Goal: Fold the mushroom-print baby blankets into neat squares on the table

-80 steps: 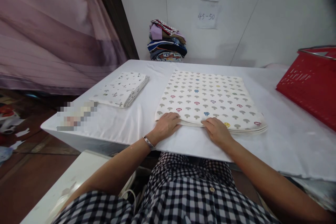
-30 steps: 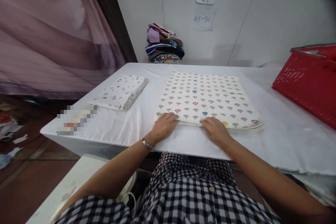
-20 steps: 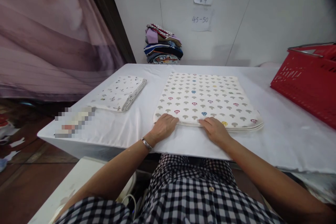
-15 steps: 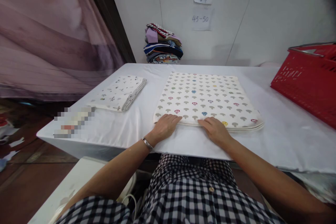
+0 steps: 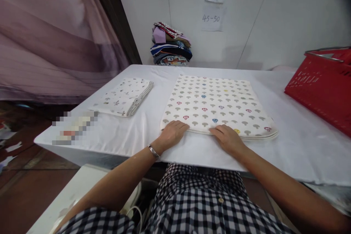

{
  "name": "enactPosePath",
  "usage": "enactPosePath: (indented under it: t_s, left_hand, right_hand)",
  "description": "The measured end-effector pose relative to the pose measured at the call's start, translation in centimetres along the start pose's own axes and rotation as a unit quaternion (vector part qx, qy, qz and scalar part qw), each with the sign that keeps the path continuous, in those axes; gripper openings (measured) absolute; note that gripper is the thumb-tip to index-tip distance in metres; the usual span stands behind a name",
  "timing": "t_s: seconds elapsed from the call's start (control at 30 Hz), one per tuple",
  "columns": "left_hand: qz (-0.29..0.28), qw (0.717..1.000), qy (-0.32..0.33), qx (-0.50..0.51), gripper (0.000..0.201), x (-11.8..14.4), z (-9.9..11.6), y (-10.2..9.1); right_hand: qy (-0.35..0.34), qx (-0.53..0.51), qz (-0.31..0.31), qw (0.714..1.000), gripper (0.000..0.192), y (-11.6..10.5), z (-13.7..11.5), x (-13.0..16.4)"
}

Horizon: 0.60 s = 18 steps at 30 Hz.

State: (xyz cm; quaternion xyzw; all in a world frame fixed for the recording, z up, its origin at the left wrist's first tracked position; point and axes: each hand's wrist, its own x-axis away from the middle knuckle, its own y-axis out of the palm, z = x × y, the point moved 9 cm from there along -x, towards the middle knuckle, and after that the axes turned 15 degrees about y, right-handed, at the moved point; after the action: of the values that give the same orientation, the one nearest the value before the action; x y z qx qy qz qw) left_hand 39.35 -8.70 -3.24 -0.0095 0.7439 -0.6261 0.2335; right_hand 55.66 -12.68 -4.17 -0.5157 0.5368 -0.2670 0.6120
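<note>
1. Resting fingers along the near edge of a folded mushroom-print cloth [image 5: 214, 99], a person's left hand [image 5: 173, 135] and right hand [image 5: 227, 139] are working slightly apart.
2. The cloth is lying flat on a white-covered table [image 5: 298, 150], directly before the body; both hands are apparently holding its stacked layers even.
3. A smaller printed cloth [image 5: 123, 97] is lying folded at left and a red basket [image 5: 323, 89] is standing at right, seemingly leaving the middle as working room.
4. Neither thumb is showing clearly, so whether the hands are pinching the layers or merely touching them cannot be told.
5. Pixelation is masking an object [image 5: 75, 128] near the table's left corner; the frame is cutting off the basket, and the far edge is apparently hiding the foot of a fabric pile [image 5: 171, 46].
</note>
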Motion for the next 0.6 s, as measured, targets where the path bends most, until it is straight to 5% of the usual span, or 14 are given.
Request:
enactPosePath:
  t_s: [0.23, 0.6]
  left_hand:
    - [0.014, 0.998, -0.047, -0.033, 0.030, 2.0, -2.2, -1.0]
    - [0.090, 0.996, -0.016, -0.020, 0.058, 4.3, -4.6, -2.4]
  right_hand:
    - [-0.005, 0.008, 0.025, 1.000, 0.032, -1.0, 1.3, 1.1]
    - [0.033, -0.004, 0.027, 0.999, 0.059, -3.7, 9.4, 6.6]
